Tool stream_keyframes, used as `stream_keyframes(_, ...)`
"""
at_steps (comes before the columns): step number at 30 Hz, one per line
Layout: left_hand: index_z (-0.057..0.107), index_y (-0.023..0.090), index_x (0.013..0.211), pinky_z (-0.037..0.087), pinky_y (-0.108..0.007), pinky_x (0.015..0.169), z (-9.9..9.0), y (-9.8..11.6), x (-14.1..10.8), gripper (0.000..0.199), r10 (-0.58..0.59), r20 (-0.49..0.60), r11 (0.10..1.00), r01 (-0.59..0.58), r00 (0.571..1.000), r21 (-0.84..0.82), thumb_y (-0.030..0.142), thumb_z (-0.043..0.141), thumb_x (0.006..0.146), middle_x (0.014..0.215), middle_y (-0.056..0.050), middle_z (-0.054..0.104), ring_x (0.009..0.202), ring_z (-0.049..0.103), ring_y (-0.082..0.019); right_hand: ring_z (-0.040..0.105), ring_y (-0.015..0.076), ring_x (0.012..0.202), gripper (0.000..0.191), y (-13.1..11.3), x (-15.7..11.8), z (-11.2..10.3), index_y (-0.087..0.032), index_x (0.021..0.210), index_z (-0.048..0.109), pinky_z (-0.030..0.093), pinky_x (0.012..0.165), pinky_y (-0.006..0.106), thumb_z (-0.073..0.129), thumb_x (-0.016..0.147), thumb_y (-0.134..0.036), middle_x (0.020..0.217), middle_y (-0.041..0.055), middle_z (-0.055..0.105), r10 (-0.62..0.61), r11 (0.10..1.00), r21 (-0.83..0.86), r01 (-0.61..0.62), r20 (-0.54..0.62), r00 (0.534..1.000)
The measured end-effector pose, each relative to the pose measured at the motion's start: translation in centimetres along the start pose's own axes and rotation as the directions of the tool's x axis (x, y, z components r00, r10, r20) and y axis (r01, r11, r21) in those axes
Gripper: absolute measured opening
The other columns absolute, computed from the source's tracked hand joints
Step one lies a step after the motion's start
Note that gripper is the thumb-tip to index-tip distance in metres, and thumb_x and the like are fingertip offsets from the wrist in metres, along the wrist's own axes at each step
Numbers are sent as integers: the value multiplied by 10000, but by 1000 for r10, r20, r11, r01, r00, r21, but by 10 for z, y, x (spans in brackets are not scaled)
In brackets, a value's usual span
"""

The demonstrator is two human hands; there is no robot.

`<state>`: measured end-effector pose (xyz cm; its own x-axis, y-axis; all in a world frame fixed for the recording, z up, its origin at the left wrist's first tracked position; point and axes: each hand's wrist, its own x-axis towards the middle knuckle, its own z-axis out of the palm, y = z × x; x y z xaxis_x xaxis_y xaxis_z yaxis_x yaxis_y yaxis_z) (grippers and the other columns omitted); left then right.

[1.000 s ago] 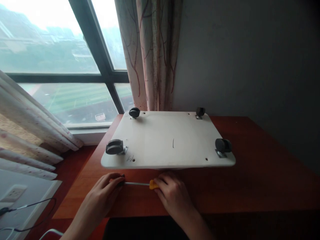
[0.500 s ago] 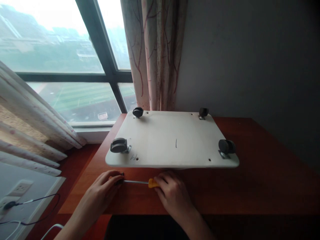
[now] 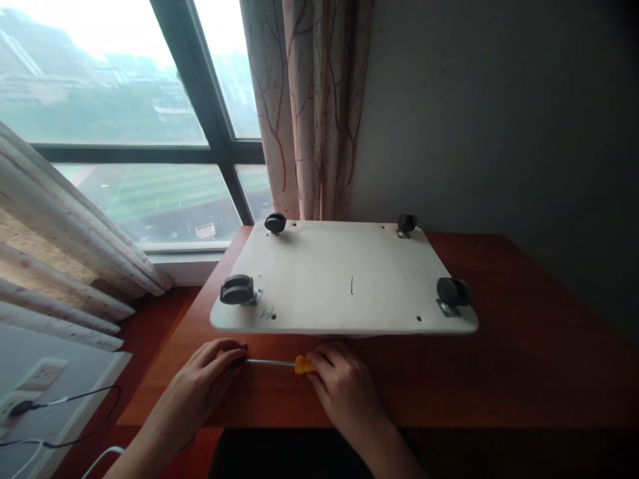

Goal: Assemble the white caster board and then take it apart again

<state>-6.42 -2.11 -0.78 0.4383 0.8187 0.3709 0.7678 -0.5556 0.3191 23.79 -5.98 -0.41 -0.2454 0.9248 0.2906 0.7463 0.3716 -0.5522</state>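
Note:
My right hand (image 3: 342, 379) is closed around the yellow handle of a screwdriver (image 3: 272, 362), which lies level just above the table, its shaft pointing left. At the tip end, the fingers of my left hand (image 3: 212, 369) are pinched together. A small dark piece (image 3: 244, 346) shows at those fingertips; its kind is too small to make out, and the screwdriver tip is hidden there. Just beyond both hands lies a white board (image 3: 324, 273) with black casters at its corners, among them the near left caster (image 3: 237, 290) and the near right caster (image 3: 453, 293).
The board rests on a reddish-brown wooden table (image 3: 524, 332). A window (image 3: 164, 199) and a patterned curtain (image 3: 319, 113) stand behind it. At the lower left, a cable runs from a plug (image 3: 20, 408) in a wall socket (image 3: 44, 376).
The screwdriver and my right hand have shifted very slightly left. My left hand and the board look almost unchanged.

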Motion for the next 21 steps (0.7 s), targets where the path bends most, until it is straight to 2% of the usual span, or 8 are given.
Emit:
stream_keyframes(14,726,246,1035,587,-225,810,-7,10,6,218,15,-51,1000,-13,999,27,361,549,982,1071,-60,728,913,735,-182,638,230,1009,266,1,-1,-2,-270,1090,723,528,904,368,665,881,-117,1076,30,712,16,999,37,-17,25,1000)
stream_keyframes(21,719,253,1078,588,-237,840,-6,6,3,218,19,-21,998,-17,1000,52,359,556,979,1110,-68,722,951,732,-191,630,233,1026,277,-2,5,-1,-251,1113,706,525,935,389,650,881,-110,1089,31,709,-5,999,38,4,38,999)
